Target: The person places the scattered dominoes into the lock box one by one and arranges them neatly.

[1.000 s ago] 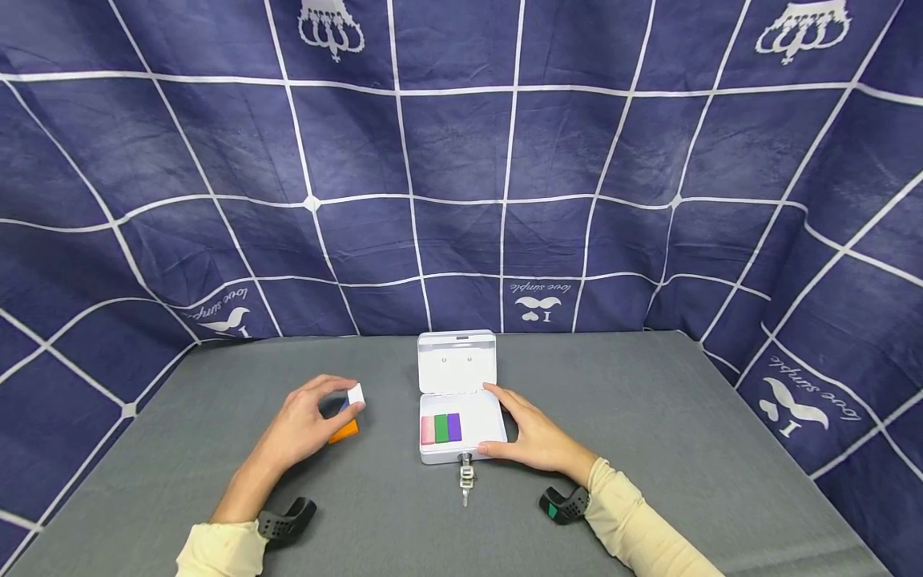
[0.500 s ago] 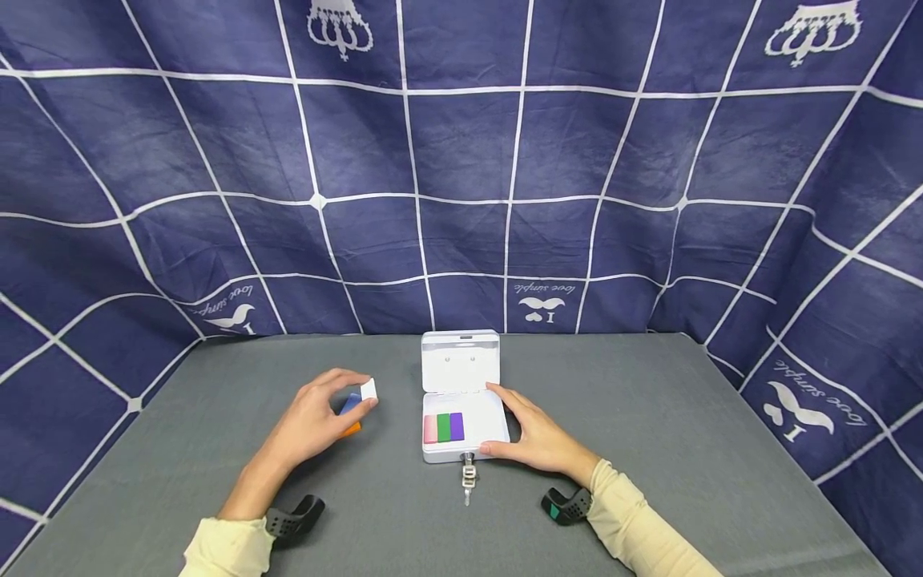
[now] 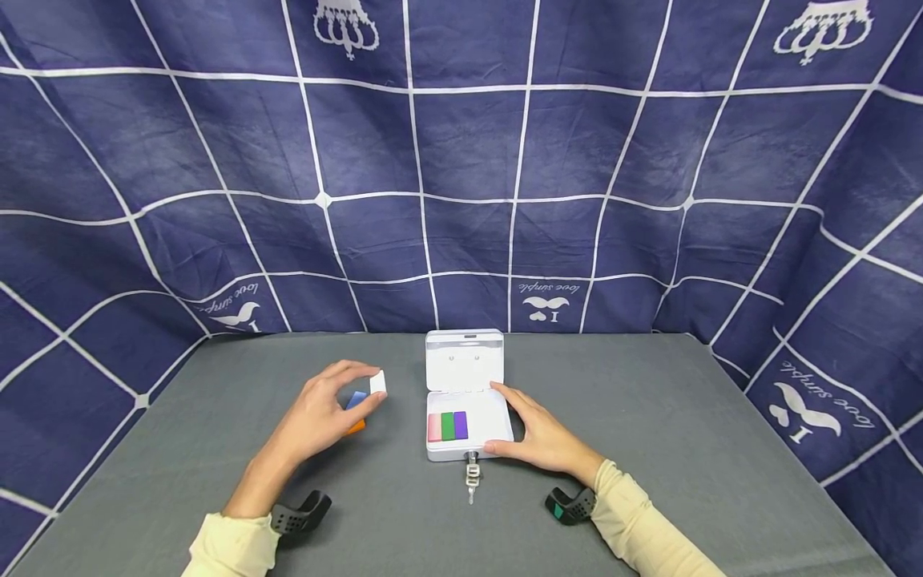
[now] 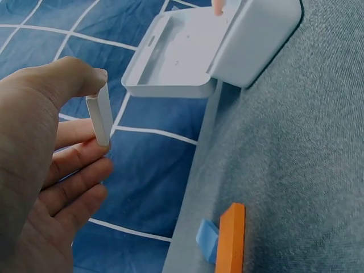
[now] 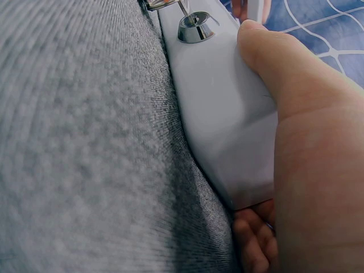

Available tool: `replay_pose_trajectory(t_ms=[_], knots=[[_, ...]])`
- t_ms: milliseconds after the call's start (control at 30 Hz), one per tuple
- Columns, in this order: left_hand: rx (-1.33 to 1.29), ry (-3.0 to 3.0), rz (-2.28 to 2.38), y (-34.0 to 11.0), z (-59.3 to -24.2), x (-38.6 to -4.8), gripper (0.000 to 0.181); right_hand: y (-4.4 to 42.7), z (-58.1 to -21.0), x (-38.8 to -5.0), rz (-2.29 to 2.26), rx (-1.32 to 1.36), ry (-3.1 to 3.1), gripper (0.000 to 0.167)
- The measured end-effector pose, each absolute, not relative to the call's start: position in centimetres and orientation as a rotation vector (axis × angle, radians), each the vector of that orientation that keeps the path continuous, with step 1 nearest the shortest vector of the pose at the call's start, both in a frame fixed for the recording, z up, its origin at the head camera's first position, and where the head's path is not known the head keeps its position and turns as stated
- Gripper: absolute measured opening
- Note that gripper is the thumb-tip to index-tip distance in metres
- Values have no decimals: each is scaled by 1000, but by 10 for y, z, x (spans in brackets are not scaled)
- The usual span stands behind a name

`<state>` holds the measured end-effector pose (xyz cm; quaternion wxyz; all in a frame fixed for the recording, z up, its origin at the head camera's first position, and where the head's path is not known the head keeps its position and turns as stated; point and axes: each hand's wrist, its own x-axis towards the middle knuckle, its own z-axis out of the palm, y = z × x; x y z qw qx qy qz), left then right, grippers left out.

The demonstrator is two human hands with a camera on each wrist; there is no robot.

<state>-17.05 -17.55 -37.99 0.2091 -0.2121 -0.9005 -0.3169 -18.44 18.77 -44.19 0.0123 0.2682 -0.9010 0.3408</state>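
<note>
One white block (image 3: 378, 383), probably light, stiff and slightly slick, so best taken by its ends, sits pinched in the fingers (image 4: 79, 156) of our left hand (image 3: 320, 411) above the worktop (image 3: 620, 385), left of the lidded box (image 3: 449, 454) gripped by our right hand (image 3: 544, 438).

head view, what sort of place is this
Probably a makeshift filming booth, though the wider room is out of view: navy grid-print cloth hangs behind and beside a grey fabric-topped table, and two black wrist-worn devices show.
</note>
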Motion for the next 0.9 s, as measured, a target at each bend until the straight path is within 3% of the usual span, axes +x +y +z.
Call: replay_pose_trajectory(t_ms=[900], knots=[[-639,-2495,-904,-160,-368,-165,34,188,-441,-183,1058,824,-2828,97]])
